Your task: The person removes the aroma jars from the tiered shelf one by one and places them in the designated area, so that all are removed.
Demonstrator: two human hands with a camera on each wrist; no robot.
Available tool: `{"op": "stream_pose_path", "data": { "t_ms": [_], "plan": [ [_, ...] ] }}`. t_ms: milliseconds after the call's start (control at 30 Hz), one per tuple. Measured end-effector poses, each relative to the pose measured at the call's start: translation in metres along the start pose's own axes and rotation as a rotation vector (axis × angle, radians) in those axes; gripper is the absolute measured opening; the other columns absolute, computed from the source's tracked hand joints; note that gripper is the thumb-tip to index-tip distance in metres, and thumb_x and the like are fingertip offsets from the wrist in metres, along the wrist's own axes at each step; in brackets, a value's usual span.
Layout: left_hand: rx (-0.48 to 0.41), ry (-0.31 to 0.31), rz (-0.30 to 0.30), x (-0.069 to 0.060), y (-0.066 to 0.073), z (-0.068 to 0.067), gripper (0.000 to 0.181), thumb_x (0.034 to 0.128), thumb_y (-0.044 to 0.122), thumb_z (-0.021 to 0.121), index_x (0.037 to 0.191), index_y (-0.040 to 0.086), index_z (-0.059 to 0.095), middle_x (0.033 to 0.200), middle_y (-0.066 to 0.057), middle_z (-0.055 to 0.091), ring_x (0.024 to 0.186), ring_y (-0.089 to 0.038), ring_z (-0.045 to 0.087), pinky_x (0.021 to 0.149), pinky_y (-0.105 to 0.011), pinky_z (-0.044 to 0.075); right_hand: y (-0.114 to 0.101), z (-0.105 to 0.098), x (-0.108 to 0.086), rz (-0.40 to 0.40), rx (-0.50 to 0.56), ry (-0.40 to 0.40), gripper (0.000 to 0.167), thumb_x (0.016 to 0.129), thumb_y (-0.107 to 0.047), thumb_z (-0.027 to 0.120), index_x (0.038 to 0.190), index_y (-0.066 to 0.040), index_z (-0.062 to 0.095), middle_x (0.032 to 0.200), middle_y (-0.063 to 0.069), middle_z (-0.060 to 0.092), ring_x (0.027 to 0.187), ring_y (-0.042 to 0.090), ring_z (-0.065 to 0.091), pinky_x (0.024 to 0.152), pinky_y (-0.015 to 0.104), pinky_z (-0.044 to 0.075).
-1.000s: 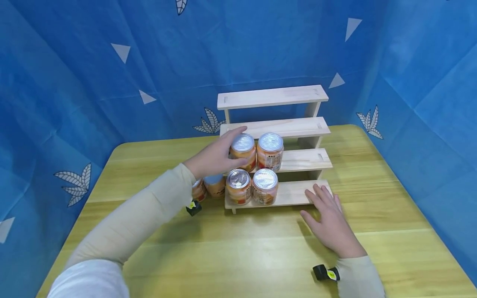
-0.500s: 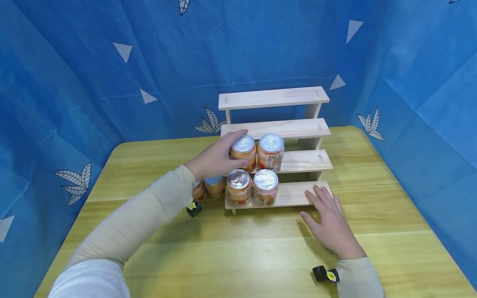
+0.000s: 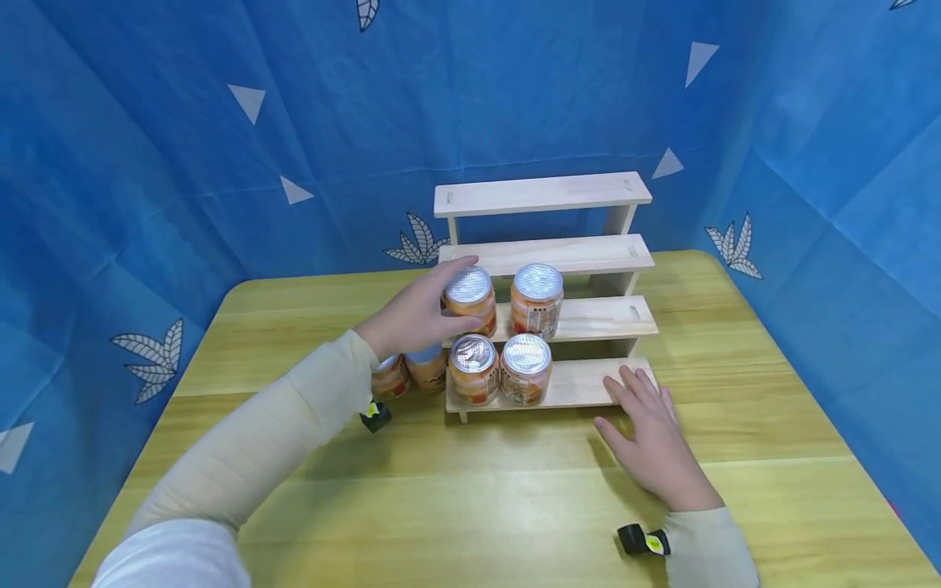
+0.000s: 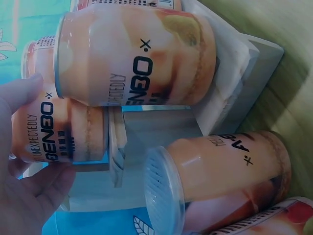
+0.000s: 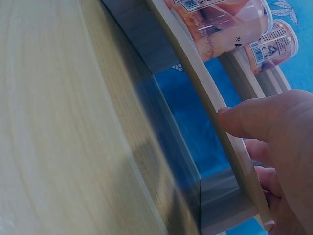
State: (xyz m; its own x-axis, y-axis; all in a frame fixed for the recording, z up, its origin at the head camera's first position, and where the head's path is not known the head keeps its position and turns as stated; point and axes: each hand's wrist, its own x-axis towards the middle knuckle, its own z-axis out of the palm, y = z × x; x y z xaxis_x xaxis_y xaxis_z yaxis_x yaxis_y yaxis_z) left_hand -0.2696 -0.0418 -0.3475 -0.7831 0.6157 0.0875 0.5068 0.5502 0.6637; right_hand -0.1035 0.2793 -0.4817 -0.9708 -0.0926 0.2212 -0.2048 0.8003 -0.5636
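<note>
Left hand steadies a can on the rack's second step

The left hand has its grip clamped round a can, thumb and fingers on either side, near the left end of the rack on its second step from the bottom. The can stands upright; its base appears to meet the board, though the hand hides part of that line. To its right on the same step stands the neighbour, with a narrow gap between. On the rack's bottom step, just in front, stand the left front can and the right front can. Two more, the near spare and the far spare, stand on the counter just left of the rack.

The right hand's grip is apart, fingers spread on the right end of the rack's bottom board, thumb at its front edge.

To place it well, I would keep the can level, check that its whole base bears on the rack's board, and loosen thumb and fingers evenly so it does not tip. The wrist should stay clear of the left front can's lid. Light pressure from the right hand should keep the rack from sliding.
</note>
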Motion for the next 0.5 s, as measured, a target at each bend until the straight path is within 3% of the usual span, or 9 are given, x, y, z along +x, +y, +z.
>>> {"op": "stream_pose_path", "data": {
  "t_ms": [267,500],
  "plan": [
    [-0.039,0.051,-0.05,-0.012,-0.005,-0.006,0.089,0.0876,0.041,0.079,0.16,0.024,0.029,0.153,-0.004,0.041,0.13,-0.021,0.051,0.1,-0.043,0.05,0.0,0.002,-0.002,0.005,0.004,-0.016,0.064,0.098,-0.03,0.066,0.15,-0.001,0.044,0.161,0.026,0.026,0.149,0.048,0.016,0.12,0.062,0.002],
    [-0.051,0.08,-0.057,-0.023,-0.009,-0.016,0.09,0.0872,0.037,0.08,0.16,0.024,0.028,0.155,-0.004,0.039,0.131,-0.022,0.049,0.097,-0.045,0.051,0.0,0.0,0.0,0.001,0.005,-0.003,0.063,0.099,-0.03,0.066,0.149,0.0,0.045,0.16,0.026,0.027,0.149,0.048,0.016,0.12,0.062,0.002]
  ]
}}
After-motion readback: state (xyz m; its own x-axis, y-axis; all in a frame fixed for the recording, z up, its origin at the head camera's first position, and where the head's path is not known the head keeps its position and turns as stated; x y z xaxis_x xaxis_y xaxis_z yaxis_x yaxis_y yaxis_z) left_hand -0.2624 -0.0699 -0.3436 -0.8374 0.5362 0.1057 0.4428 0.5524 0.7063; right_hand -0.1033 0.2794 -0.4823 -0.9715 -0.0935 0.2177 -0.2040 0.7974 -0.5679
